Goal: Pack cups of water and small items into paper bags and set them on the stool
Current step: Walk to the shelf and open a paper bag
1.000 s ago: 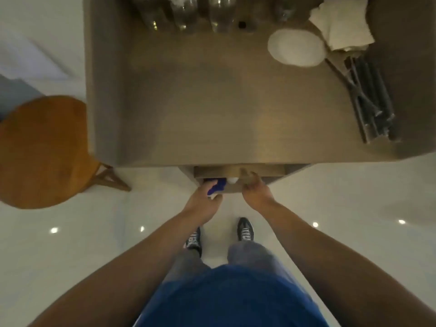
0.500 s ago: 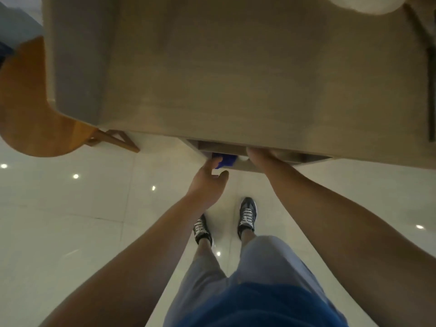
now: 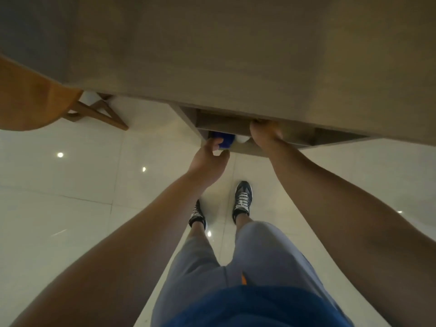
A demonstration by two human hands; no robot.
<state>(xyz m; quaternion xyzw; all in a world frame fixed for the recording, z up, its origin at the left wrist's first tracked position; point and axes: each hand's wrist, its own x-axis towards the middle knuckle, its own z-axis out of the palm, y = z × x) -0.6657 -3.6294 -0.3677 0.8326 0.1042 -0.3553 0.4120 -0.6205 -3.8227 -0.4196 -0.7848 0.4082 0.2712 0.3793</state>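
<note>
Under the near edge of the table (image 3: pixel 236 55) is an open drawer (image 3: pixel 330 138); the left hand (image 3: pixel 207 161) curls around a blue thing (image 3: pixel 227 140) in it; the right hand (image 3: pixel 265 136) reaches in beside, fingers hidden; a stool (image 3: pixel 30 102) stands left of the table.

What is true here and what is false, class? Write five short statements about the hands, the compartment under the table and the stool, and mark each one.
1. The left hand is at the blue item in the open compartment under the table. True.
2. The stool stands on the person's right. False: it stands on the left, beside the table.
3. The right hand lies flat on the tabletop. False: it is at the compartment below the table's edge, with its fingertips hidden.
4. A white item lies next to the blue item. True.
5. A paper bag stands on the stool. False: no bag shows on the part of the stool in view.
</note>
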